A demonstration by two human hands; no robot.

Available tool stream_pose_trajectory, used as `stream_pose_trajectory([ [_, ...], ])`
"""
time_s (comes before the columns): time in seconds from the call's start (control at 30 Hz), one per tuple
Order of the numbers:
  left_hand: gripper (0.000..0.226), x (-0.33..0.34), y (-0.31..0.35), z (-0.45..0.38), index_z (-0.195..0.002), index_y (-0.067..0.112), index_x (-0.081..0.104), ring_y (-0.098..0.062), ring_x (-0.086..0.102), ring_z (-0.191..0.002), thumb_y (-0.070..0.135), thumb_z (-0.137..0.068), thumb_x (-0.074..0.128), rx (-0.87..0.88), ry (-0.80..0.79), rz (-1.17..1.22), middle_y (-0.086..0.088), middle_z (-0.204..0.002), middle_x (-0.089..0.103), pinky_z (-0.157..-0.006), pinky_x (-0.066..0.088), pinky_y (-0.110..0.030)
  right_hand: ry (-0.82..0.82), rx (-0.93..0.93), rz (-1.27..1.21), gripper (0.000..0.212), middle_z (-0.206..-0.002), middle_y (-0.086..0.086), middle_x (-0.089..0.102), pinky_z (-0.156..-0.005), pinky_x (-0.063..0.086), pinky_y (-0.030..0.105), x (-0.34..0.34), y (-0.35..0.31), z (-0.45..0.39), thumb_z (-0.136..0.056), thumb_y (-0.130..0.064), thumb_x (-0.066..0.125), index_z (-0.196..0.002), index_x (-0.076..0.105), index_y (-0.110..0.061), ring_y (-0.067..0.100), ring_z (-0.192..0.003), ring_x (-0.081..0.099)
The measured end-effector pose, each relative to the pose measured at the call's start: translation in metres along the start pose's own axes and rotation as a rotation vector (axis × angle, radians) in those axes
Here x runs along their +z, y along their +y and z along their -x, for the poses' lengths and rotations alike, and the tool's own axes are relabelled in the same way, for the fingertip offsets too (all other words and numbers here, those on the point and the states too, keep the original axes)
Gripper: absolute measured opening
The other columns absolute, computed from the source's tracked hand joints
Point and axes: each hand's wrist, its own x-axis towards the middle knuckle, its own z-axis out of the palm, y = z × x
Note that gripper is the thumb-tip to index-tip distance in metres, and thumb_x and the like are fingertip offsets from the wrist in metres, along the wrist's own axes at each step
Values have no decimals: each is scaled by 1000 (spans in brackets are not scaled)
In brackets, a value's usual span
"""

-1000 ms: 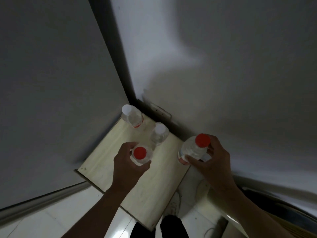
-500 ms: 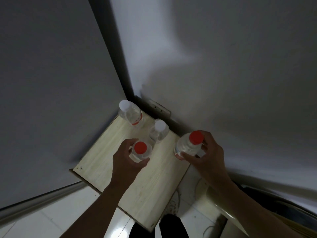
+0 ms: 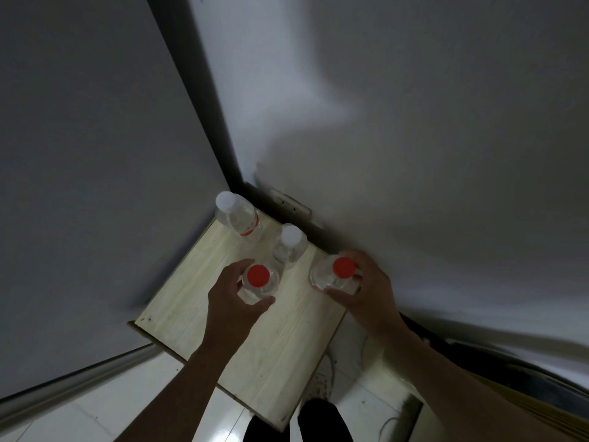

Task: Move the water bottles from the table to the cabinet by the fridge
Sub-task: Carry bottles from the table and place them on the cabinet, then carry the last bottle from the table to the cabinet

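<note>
I look down on a pale wooden cabinet top [image 3: 280,352] wedged between the grey fridge side and a white wall. My left hand [image 3: 228,301] wraps a clear red-capped bottle [image 3: 258,279] standing near the middle of the top. My right hand [image 3: 366,288] holds a second red-capped bottle [image 3: 338,272] upright at the top's right edge by the wall. Two white-capped bottles stand behind them: one [image 3: 237,215] in the back corner, one [image 3: 290,242] just beyond the left hand's bottle.
The fridge side [image 3: 89,186] rises close on the left, the wall [image 3: 414,154] on the right. A wall socket [image 3: 288,202] sits behind the bottles. The front half of the cabinet top is bare. White floor tiles [image 3: 105,406] and my dark trouser leg [image 3: 315,419] show below.
My right hand has carried its red-capped bottle left and down from beyond the cabinet's right edge onto the top. The left hand keeps its grip on its bottle in place.
</note>
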Motion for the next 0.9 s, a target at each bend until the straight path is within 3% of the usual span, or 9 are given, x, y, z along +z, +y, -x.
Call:
stream_pose_trajectory([
  [0.23, 75, -20, 21, 10, -128, 22, 56, 0, 57, -114, 21, -62, 94, 4, -23, -56, 12, -122, 61, -95, 53, -27, -46, 59, 20, 69, -119, -9, 61, -97, 54, 40, -15, -14, 3, -67, -26, 89, -127, 54, -26, 10, -109, 60],
  [0.3, 75, -32, 40, 10, -127, 28, 54, 1, 57, -113, 27, -63, 93, 31, -12, -79, 14, -122, 60, -92, 53, -25, -82, 48, 37, 74, -124, -8, 58, -98, 51, 34, -24, -29, 2, -68, -34, 88, -132, 52, -24, 11, -114, 57],
  [0.43, 73, -61, 93, 3, -129, 26, 56, -1, 56, -112, 39, -65, 91, 86, 2, -121, 14, -125, 59, -92, 54, -29, -178, -46, 178, 74, -118, -10, 54, -84, 36, 5, -49, -81, -6, -71, -66, 70, -130, 52, -26, 4, -107, 53],
  [0.5, 72, -77, 124, 1, -128, 28, 57, -4, 56, -111, 48, -65, 87, 119, 8, -171, 15, -125, 58, -93, 53, -34, -147, -89, 191, 60, -108, -12, 55, -78, 35, 1, -66, -113, -8, -74, -61, 71, -120, 57, -25, 2, -96, 53],
  [0.53, 71, -85, 140, 0, -127, 29, 57, -7, 56, -111, 54, -65, 82, 140, 15, -207, 14, -125, 57, -94, 52, -37, -132, -110, 194, 52, -105, -12, 55, -78, 36, 2, -76, -129, -8, -76, -55, 74, -116, 58, -26, 2, -93, 53],
  [0.6, 64, -101, 175, 0, -125, 31, 57, -13, 56, -111, 60, -70, 74, 170, 28, -286, 12, -123, 57, -95, 50, -40, -114, -174, 212, 55, -117, -9, 57, -91, 40, 14, -95, -157, -4, -79, -58, 70, -124, 57, -29, 6, -106, 52],
  [0.7, 53, -125, 230, -1, -127, 28, 56, -18, 54, -115, 49, -81, 74, 180, 74, -367, 5, -124, 58, -98, 47, -38, -140, -250, 225, 65, -137, -12, 51, -108, 39, 32, -126, -203, 3, -80, -71, 56, -134, 49, -34, 6, -124, 45],
  [0.77, 53, -143, 270, 0, -129, 24, 56, -19, 52, -120, 45, -83, 74, 192, 102, -417, 1, -129, 58, -101, 45, -37, -123, -295, 222, 70, -140, -11, 49, -110, 38, 34, -150, -241, 10, -78, -75, 49, -135, 49, -33, 7, -128, 43],
  [0.9, 55, -173, 332, 6, -128, 21, 58, -22, 52, -122, 44, -81, 76, 232, 109, -504, -1, -128, 57, -105, 44, -37, -11, -410, 242, 56, -139, -6, 51, -111, 38, 42, -195, -308, 19, -86, -61, 56, -131, 54, -28, 14, -134, 41],
])
